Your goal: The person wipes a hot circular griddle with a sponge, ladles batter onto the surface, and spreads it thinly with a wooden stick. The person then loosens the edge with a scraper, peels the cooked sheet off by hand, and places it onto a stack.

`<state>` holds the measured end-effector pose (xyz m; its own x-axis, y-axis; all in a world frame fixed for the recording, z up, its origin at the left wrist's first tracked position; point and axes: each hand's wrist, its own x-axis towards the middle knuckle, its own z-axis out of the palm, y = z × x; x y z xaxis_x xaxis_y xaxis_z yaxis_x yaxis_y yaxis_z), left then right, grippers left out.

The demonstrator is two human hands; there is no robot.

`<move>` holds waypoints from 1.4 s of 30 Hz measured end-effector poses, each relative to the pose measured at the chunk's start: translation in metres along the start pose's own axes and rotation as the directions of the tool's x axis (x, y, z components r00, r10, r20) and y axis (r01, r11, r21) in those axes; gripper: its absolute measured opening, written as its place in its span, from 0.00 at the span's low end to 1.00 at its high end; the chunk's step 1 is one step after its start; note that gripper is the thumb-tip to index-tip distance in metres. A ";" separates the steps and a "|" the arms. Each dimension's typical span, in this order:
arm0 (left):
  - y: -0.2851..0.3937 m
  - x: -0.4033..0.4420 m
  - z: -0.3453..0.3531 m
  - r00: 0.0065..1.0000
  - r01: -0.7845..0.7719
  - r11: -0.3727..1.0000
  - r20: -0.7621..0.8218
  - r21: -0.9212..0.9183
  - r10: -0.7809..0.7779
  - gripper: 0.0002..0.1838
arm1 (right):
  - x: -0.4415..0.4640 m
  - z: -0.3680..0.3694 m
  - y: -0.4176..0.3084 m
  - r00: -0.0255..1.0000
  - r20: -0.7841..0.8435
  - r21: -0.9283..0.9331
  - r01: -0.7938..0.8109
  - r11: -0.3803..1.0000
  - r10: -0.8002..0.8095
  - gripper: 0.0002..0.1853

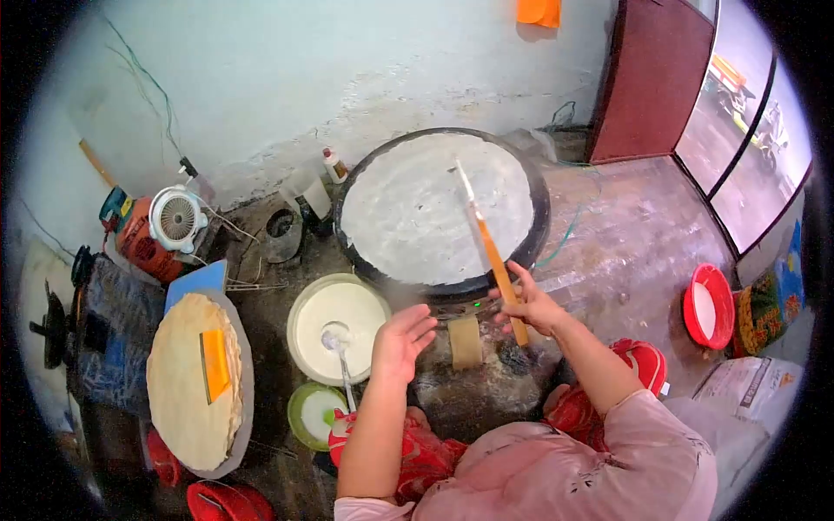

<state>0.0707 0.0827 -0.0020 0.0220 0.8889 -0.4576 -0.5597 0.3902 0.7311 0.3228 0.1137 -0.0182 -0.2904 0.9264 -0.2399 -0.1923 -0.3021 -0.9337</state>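
gripped a long spatula (495, 260) by its wooden handle in a loosely curled right hand (534, 308), with its blade over the griddle (541, 204); could not tell whether touching. held the left hand (404, 340) open and empty near the griddle's front edge. counted one thin pale sheet (400, 200) on the griddle; to its left, one tub of batter (323, 304) with a ladle (345, 378); farther left, one stack of flat rounds (178, 391) under an orange scraper (214, 365). risked, by judgement, tearing the sheet through a tilted blade, or scorching fingers through straying onto a hot rim.
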 end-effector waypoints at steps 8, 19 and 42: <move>-0.010 -0.004 0.007 0.979 -0.189 0.977 -0.053 0.095 0.195 0.16 | 0.014 0.020 0.020 0.997 0.072 -0.739 0.077 0.669 -0.036 0.19; -0.023 0.004 0.015 0.955 -0.270 0.925 -0.050 0.268 0.293 0.15 | 0.048 0.103 0.060 0.966 0.209 -0.976 0.215 -0.021 0.155 0.09; -0.040 0.011 0.010 0.880 -0.443 0.803 0.023 0.398 0.474 0.13 | 0.103 -0.085 0.009 0.926 -0.377 -0.362 -0.138 0.922 -0.009 0.20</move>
<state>0.1021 0.0797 -0.0314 -0.2268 0.9729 -0.0449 -0.1296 0.0155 0.9915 0.3712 0.2257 -0.0735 0.0864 0.9455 -0.3139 0.2025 -0.3252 -0.9237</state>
